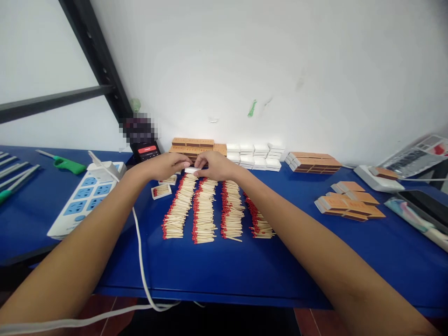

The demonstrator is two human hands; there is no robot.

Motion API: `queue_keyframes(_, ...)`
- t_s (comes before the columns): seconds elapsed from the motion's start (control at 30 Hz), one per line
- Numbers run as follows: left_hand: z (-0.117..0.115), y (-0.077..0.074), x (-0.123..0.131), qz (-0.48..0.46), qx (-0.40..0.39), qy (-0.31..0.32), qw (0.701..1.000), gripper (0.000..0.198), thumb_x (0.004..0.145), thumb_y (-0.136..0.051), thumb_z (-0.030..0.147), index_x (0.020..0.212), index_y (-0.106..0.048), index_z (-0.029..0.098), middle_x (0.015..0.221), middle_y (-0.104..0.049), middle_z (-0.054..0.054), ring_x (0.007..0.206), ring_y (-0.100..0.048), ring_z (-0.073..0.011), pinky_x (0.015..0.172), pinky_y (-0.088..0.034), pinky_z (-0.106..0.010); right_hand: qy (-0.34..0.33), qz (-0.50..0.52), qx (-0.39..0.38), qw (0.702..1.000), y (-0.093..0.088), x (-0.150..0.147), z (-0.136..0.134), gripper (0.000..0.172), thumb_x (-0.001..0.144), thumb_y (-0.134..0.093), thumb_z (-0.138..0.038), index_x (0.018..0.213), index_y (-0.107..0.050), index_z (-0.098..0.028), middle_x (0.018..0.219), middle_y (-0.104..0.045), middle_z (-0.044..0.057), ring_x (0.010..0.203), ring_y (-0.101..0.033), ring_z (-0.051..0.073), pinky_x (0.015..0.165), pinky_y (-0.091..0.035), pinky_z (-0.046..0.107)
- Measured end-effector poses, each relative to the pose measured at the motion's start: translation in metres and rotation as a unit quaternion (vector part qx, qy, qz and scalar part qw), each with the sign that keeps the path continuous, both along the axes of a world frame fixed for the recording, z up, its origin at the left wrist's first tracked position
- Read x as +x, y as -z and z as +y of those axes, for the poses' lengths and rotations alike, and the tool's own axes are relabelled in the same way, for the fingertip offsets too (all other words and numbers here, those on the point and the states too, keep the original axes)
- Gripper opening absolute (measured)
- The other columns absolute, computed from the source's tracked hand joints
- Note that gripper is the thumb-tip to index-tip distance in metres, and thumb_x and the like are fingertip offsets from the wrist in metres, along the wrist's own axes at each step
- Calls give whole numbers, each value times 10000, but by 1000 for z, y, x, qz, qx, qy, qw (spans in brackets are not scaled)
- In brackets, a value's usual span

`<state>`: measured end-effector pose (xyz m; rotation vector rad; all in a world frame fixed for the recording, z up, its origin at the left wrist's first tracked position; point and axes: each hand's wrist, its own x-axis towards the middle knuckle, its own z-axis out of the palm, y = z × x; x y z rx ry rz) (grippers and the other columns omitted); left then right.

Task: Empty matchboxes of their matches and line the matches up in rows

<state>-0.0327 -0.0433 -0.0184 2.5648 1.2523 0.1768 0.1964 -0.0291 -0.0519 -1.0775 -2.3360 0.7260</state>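
Between my two hands is a small white matchbox tray, at the far end of the leftmost row of matches. My left hand has its fingertips bent against the tray's left end. On the other side, my right hand pinches the tray's right end with thumb and fingers. What lies inside the tray cannot be made out. More red-tipped wooden matches lie in rows to the right, the furthest partly covered by my right forearm. Close to my left hand sits a tray filled with matches, with another just behind it.
Orange matchbox sleeves and white trays are stacked along the wall. Further right are stacked matchboxes and a loose pile. A power strip, its white cable and a green lighter are at left.
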Motion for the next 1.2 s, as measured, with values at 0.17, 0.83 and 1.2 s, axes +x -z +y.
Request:
queue_keyframes(0.17,-2,2,5,0,27,-1,1000,416,1037,-368,444,842,-629,186,825,-684,-58,709,-552,-188,681,-414,-302,-14,6,-7,1000,-7,4,-1,189,837,-811,-279,952,-706,-173,974,-790,78,871,-717,210,785,-540,355)
queue_keyframes(0.83,1,29,19,97,152,-10,984,508,1023,-364,320,1371,-704,174,1174,-643,-162,1177,-597,-321,1036,-466,-465,82,39,43,995,-83,69,-14,316,797,-838,-423,993,-754,-189,1083,-763,108,890,-647,218,835,-553,419)
queue_keyframes(1.2,-10,26,23,118,171,-35,978,496,1068,-329,429,1092,-769,201,1063,-635,-146,1087,-590,-318,969,-449,-462,94,-26,35,995,-101,88,-22,577,762,-868,-482,1249,-729,-204,1201,-730,140,1019,-679,290,874,-587,457)
